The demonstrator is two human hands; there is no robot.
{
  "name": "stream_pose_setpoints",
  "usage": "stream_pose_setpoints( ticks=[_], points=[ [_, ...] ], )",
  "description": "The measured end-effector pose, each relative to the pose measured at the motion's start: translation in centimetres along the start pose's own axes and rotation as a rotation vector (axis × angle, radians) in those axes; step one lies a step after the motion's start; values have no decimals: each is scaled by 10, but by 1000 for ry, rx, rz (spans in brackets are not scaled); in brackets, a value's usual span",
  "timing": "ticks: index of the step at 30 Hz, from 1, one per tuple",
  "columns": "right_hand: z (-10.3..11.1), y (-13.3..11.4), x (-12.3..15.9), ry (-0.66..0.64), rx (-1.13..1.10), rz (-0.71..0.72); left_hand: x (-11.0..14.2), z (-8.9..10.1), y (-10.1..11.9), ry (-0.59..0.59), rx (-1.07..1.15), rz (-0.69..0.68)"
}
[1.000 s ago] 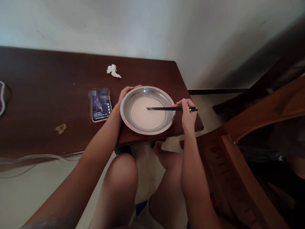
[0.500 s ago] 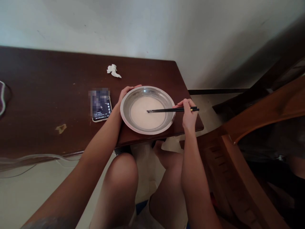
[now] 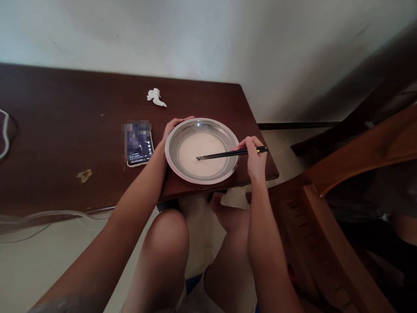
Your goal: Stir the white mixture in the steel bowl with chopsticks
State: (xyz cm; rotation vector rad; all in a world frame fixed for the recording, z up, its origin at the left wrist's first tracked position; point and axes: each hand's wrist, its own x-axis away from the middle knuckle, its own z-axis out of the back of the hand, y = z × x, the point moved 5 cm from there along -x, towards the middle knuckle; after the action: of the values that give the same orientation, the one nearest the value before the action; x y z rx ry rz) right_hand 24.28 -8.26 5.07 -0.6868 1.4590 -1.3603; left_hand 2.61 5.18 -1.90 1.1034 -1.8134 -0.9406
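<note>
A shallow round metal bowl (image 3: 173, 163) stands near the front edge of the dark wooden table. In it is a pale, cream-coloured liquid (image 3: 205, 145). My left hand (image 3: 172, 126) grips the bowl's far left side, its fingers curled along the rim and partly hidden behind it. Black chopsticks (image 3: 224, 154) are pinched in my right hand (image 3: 256, 156) at the bowl's right side. They lie close together, and their whitened tips dip into the liquid left of the bowl's middle.
Left of the bowl lies a lit phone (image 3: 139, 145), with a crumpled white tissue (image 3: 156, 96) behind it. Pale cables (image 3: 65, 213) run along the table's front edge. A wooden chair (image 3: 358, 156) stands at the right. The wall (image 3: 195, 39) closes off the table's back.
The chopstick tips have moved slightly left and toward me through the liquid. My right hand has shifted a little left. My left hand and the bowl stay in place.
</note>
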Motion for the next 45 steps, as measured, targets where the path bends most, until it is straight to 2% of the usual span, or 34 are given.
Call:
stream_pose_setpoints(
  ticks=[2,4,9,11,14,16,19,23,26,29,32,34,36,41,43,45],
  points=[
    [-8,-1,1,-91,-14,-10,0,0,0,-2,-11,-5],
    [-12,-5,2,-119,11,13,0,0,1,0,-35,-16],
    [3,-7,0,39,45,64,4,-2,3,32,-11,-13],
    [5,-5,0,46,9,37,4,-2,2,27,26,-10],
    [-5,-4,2,-85,-19,-4,4,-2,1,12,71,4],
    [-10,-7,3,-145,23,22,3,-1,0,12,73,2],
    [-5,-11,1,-85,100,75,2,1,-1,12,66,-9],
    [10,-4,-2,78,62,30,-1,2,-5,-6,130,22],
    [1,-1,-1,-31,17,-14,-2,3,-5,8,121,24],
    [-9,-5,2,-147,34,7,-1,2,-2,15,91,3],
    [-4,-8,1,-68,91,59,1,1,-1,14,93,-1],
    [5,-6,-1,34,87,58,1,1,-2,13,84,-5],
    [8,-3,-1,79,58,33,0,3,-2,17,64,-11],
    [-8,-5,2,-127,37,3,-2,3,-2,8,58,-17],
    [-8,-8,1,-121,68,30,-1,2,-1,8,62,-31],
    [-1,-7,0,-32,89,45,0,2,-1,18,85,-21]
  ],
)
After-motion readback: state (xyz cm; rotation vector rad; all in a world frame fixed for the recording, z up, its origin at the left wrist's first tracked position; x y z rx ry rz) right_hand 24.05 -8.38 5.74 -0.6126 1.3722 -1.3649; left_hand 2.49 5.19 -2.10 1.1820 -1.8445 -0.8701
